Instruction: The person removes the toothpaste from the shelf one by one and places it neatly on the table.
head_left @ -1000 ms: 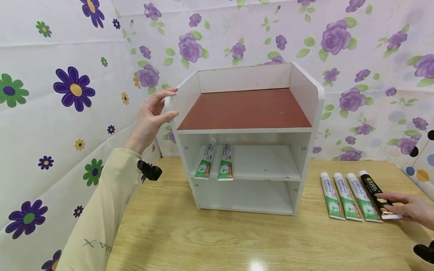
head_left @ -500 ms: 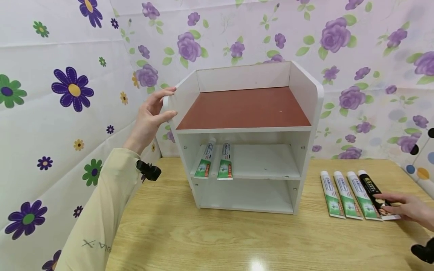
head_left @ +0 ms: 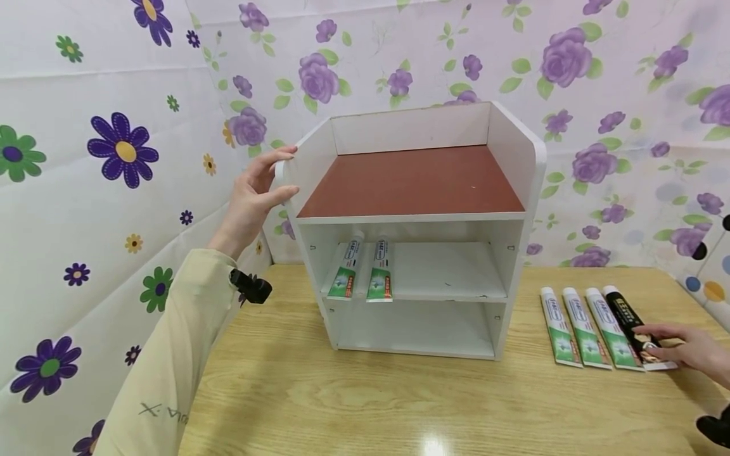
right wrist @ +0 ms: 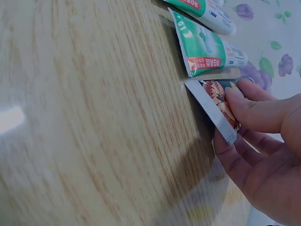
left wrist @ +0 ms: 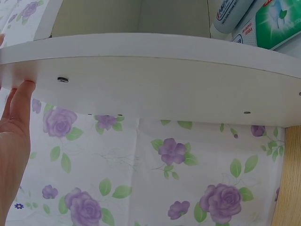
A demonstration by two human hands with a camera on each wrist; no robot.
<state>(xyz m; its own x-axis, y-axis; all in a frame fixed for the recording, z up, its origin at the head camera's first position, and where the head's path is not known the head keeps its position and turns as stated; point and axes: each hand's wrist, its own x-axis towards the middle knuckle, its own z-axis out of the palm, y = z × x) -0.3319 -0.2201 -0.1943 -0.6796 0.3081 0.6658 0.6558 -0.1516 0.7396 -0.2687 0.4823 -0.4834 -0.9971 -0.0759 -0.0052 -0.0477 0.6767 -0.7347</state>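
Note:
A small white shelf unit (head_left: 410,218) with a red-brown top stands on the table. My left hand (head_left: 248,199) grips the upper edge of its left side panel, thumb toward the front and fingers over the top. In the left wrist view, fingertips (left wrist: 24,92) touch the panel's outer face. At the right, my right hand (head_left: 692,349) holds a black toothpaste tube (head_left: 623,311) by its flat crimped end. The right wrist view shows the thumb (right wrist: 256,110) on top and fingers curled beneath. The tube's cap end is hidden behind the hand there.
Three green-and-white toothpaste tubes, the nearest one (head_left: 614,329) beside the black tube, lie in a row on the wooden table (head_left: 353,405). Two similar tubes, a left one (head_left: 345,269) and a right one (head_left: 379,271), lie on the middle shelf. Flowered cloth (head_left: 399,57) hangs behind.
Both hands keep their places, the left on the shelf unit and the right at the black tube. Only a slight shift of the head view shows.

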